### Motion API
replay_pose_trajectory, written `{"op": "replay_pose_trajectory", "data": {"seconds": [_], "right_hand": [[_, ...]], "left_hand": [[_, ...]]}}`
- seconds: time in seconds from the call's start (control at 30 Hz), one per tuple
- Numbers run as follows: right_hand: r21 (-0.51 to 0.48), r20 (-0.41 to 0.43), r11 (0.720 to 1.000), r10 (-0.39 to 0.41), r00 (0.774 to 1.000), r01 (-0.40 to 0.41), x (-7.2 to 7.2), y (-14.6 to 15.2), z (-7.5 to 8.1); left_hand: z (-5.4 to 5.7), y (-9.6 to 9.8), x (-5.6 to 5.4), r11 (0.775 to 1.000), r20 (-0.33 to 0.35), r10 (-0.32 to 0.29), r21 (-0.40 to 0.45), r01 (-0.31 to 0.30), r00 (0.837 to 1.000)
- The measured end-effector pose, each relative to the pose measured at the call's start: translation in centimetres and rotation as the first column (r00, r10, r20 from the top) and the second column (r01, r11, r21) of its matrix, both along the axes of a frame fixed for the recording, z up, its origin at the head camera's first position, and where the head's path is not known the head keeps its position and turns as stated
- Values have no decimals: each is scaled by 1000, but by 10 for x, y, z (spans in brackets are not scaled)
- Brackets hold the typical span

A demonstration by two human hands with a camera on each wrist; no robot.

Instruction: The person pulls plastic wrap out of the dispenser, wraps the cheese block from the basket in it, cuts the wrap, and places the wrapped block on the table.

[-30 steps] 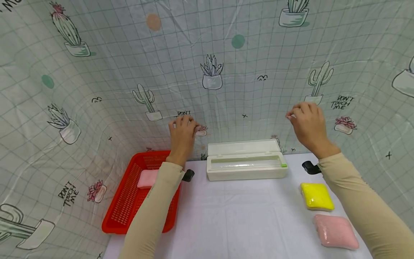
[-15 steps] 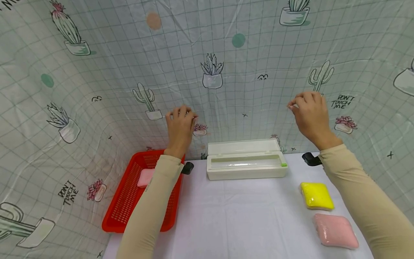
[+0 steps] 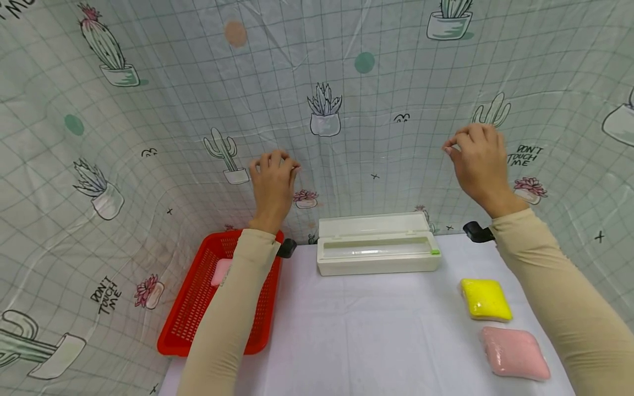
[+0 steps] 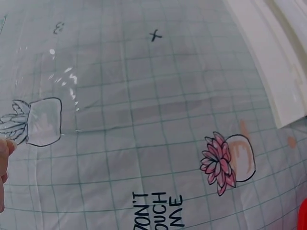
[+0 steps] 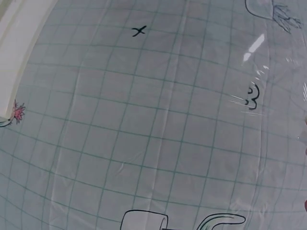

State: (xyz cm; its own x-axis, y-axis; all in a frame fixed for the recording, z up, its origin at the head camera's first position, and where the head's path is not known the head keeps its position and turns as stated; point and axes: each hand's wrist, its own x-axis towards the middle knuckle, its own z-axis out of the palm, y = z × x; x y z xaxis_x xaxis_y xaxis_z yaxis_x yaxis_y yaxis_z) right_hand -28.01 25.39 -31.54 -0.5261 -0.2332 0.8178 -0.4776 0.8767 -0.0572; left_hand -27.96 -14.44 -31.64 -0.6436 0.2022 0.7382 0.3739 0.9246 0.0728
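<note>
well apart, a left hand and right hand pinch clear film, which could fold onto itself if slackened or tear if tugged unevenly.

Person's got a long-sleeved left arm and right arm stretched out front, left hand and slightly higher right hand well apart, fingers curled in pinches.
</note>
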Motion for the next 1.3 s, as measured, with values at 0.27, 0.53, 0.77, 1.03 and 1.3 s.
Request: {"op": "replay_pose_trajectory", "data": {"seconds": [0.27,0.53,0.77,1.03,1.3], "right_hand": [[-9,-31,1000,5,1000,-5,-1,0,12],[-27,-55,1000,3,998,-5,3,1,21],[-41,-45,998,38,998,-40,15,2,19],[-54,-40,992,109,993,-111,44,6,-4],[-19,12,982,190,982,-189,91,13,-59]], "left_hand": [[12,0,-2,1000,-25,16,-5,-17,1000],[22,-1,-1,1000,-41,13,-9,-13,999],[20,-3,6,1000,-45,-20,18,21,999],[-6,-10,37,988,-79,-114,90,121,990],[-75,-19,82,981,-79,-193,-6,193,978]]}}
